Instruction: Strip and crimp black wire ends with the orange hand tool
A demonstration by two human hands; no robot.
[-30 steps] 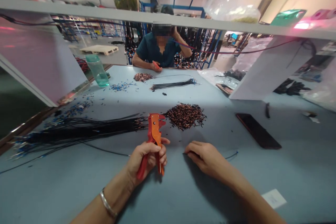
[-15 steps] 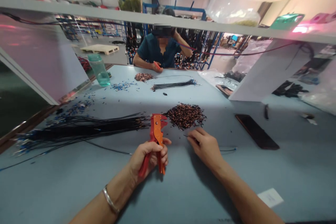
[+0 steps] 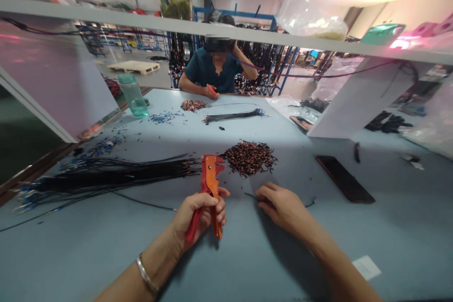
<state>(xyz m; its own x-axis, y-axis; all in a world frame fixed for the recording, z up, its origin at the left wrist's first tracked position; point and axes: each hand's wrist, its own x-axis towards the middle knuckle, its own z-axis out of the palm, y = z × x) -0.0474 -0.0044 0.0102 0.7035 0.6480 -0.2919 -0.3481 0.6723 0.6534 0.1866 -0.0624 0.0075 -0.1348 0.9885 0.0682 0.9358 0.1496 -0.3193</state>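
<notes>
My left hand [image 3: 203, 212] is closed around the handles of a red and orange wire stripper [image 3: 211, 180], whose jaws point away from me and stand apart. My right hand [image 3: 279, 203] pinches a thin black wire [image 3: 251, 196] just above the table. A short length of it sticks out left of the fingers, and a blue-tipped end shows beyond the wrist on the right. Past the stripper's jaws lies a heap of short black and copper offcuts [image 3: 250, 156]. Left of the stripper rests a thick bundle of black wires [image 3: 123, 174] with blue ends.
A phone [image 3: 345, 179] lies on the right of the table. Blue scraps [image 3: 106, 146] are scattered at the left, near a green bottle [image 3: 132, 95]. Opposite sits a person [image 3: 215, 71] holding something red. A shelf [image 3: 247, 33] crosses above the table.
My right hand has shifted slightly right and toward me, and more of the wire's end shows beyond its fingertips. My left hand keeps its grip on the wire stripper, nearly still.
</notes>
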